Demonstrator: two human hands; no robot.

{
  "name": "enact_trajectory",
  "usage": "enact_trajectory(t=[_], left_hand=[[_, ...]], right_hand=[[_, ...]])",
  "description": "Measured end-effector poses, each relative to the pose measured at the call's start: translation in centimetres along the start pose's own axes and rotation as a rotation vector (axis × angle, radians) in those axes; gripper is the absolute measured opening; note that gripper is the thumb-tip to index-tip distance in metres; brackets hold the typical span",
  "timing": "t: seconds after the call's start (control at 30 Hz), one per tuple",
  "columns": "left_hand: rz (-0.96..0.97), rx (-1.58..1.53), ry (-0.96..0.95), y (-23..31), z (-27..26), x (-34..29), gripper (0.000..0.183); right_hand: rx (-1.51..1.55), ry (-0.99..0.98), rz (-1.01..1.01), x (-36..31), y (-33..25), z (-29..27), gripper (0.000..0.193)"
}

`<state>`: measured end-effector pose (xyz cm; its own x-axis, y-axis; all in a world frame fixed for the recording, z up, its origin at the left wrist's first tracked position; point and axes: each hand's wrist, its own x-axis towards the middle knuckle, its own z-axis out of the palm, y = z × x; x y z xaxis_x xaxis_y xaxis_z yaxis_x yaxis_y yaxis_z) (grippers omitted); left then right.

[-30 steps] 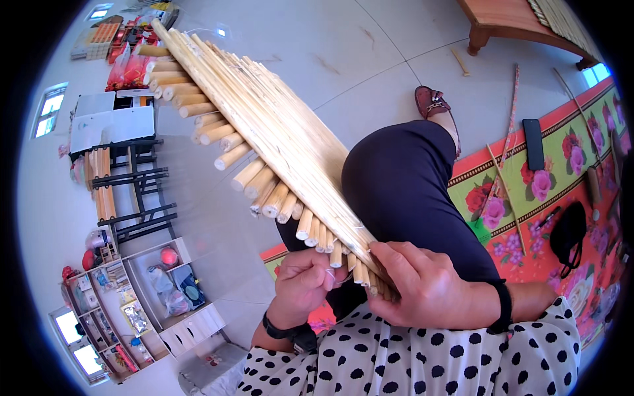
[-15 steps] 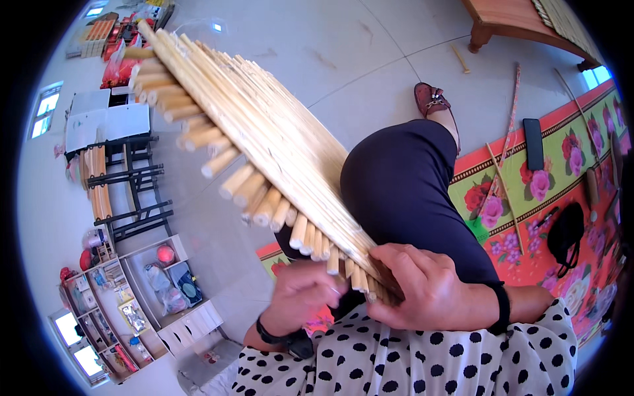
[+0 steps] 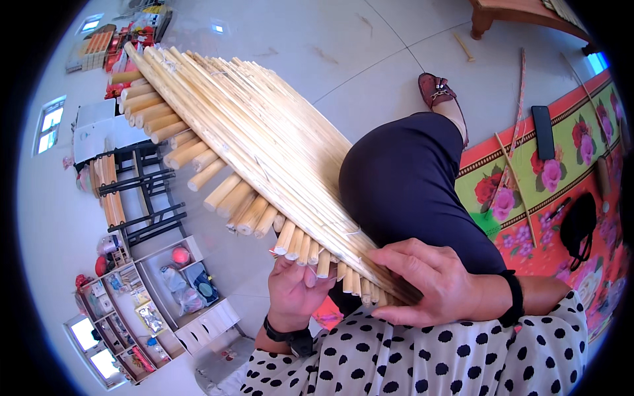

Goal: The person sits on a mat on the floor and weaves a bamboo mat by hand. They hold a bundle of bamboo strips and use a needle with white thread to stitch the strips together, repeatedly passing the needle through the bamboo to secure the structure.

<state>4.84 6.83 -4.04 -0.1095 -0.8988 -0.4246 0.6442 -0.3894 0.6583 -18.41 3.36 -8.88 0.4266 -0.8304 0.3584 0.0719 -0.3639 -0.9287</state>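
A wide mat of pale bamboo or rattan sticks (image 3: pixel 257 152), tied side by side, slants from the upper left down to my lap. My right hand (image 3: pixel 432 280) presses flat on its near end, over my dark-trousered knee (image 3: pixel 409 178). Below the sticks' cut ends, my left hand (image 3: pixel 297 287) has its fingers curled up against them, pinching a thin string or stick end. A black watch sits on my left wrist, a black band on my right.
A red floral mat (image 3: pixel 548 178) lies on the right with a black phone (image 3: pixel 543 132), thin sticks and a dark bag (image 3: pixel 578 224). A red shoe (image 3: pixel 436 89) is on my foot. Shelves (image 3: pixel 145 303), a black rack (image 3: pixel 139 191) and a wooden bench (image 3: pixel 522 13) stand around on pale tiles.
The stick mat has swung slightly down and toward me. My left hand has come up from under the mat to its cut ends; the pink thing it covered is out of sight.
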Motion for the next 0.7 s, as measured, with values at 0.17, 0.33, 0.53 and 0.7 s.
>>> enact_trajectory(t=[0.17,0.33,0.53,0.7], left_hand=[[0.007,0.068,0.105,0.2,0.3,-0.2,0.035],[-0.016,0.146,0.208,0.1,0.4,-0.8,0.040],[0.021,0.122,0.192,0.2,1.0,-0.7,0.031],[0.032,0.236,0.195,-0.1,0.6,-0.8,0.031]], right_hand=[[0.027,-0.037,0.030,0.6,-0.5,-0.5,0.064],[0.011,-0.108,-0.009,0.5,0.0,-0.8,0.061],[0.053,-0.045,0.014,0.1,0.2,-0.6,0.061],[0.016,-0.142,0.040,0.6,-0.3,-0.9,0.063]])
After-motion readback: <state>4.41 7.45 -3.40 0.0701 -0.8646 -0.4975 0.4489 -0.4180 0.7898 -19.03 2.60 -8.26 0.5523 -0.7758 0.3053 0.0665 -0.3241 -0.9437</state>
